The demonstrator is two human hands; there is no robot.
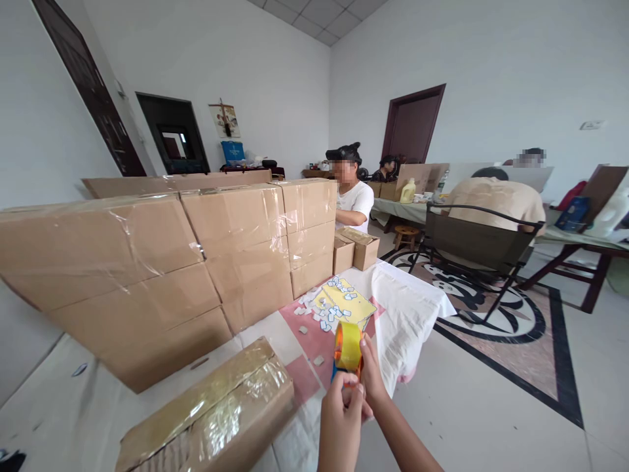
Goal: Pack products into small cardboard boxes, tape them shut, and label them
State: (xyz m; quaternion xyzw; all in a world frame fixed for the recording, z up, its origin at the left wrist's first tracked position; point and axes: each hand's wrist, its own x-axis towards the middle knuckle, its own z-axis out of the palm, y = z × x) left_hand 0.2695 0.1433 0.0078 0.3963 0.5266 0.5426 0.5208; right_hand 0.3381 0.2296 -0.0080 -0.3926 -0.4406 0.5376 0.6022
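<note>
In front of me, above the table edge, is a tape dispenser with a yellowish roll of packing tape [350,346]; parts of it are orange and blue. My left hand [343,396] is closed at its lower end, thumb and fingers bent together. From the right side, my right hand [372,370] grips the same dispenser. Its lower part is hidden by my fingers. To the left of my hands lies a taped cardboard box [236,400] with a strip of shiny tape along its top. Just beyond the dispenser, a yellow sheet [361,303] carries several small blue-edged paper pieces.
A wall of stacked cardboard boxes [246,262] stands on the left of the cloth-covered table [407,301]. Two smaller boxes [363,249] sit by a person in a white shirt [356,203]. On the right, another person sits in a folding chair [484,239].
</note>
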